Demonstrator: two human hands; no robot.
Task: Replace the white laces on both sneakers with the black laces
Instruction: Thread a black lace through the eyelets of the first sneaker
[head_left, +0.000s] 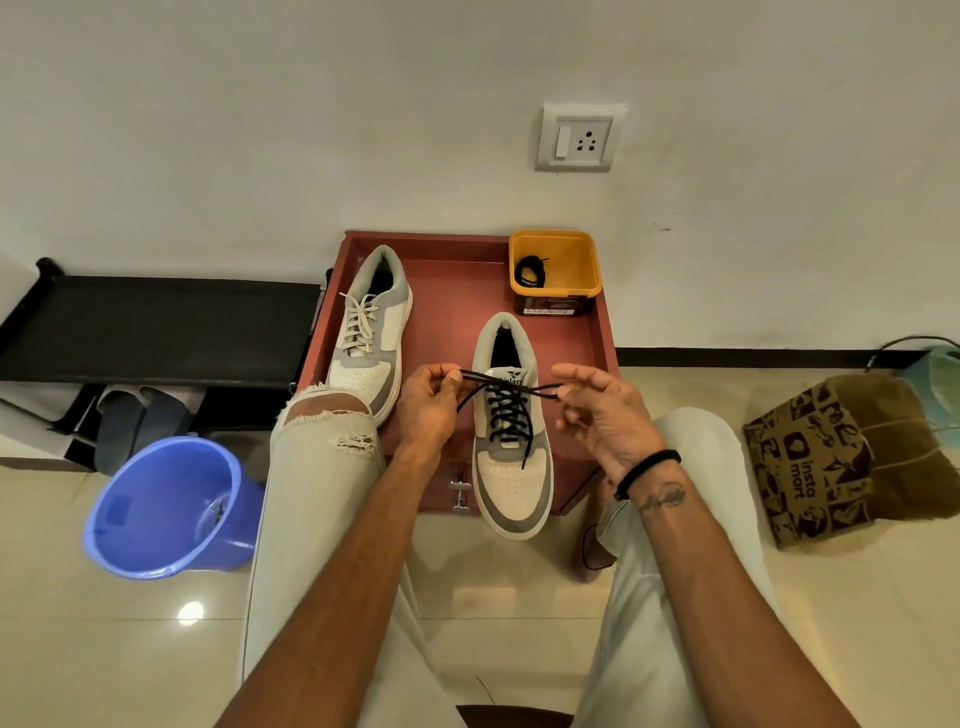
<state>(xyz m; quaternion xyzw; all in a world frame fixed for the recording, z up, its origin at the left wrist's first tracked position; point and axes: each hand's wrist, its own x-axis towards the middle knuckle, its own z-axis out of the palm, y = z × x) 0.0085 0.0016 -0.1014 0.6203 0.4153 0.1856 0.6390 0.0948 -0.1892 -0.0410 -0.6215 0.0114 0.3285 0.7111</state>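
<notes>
Two white and grey sneakers lie on a reddish-brown small table (457, 291). The right sneaker (511, 467) is threaded with a black lace (506, 415), its toe hanging over the table's front edge. My left hand (428, 402) pinches one end of that lace and my right hand (597, 410) pinches the other, both ends crossed above the tongue. The left sneaker (371, 332) still carries a white lace (359, 322). A second black lace (529, 271) lies coiled in a yellow tub (555, 270) at the table's back right.
A blue bucket (166, 509) stands on the floor to the left, beside a black shoe rack (156, 332). A brown paper bag (841, 457) sits on the floor to the right. The wall with a socket (579, 137) is just behind the table.
</notes>
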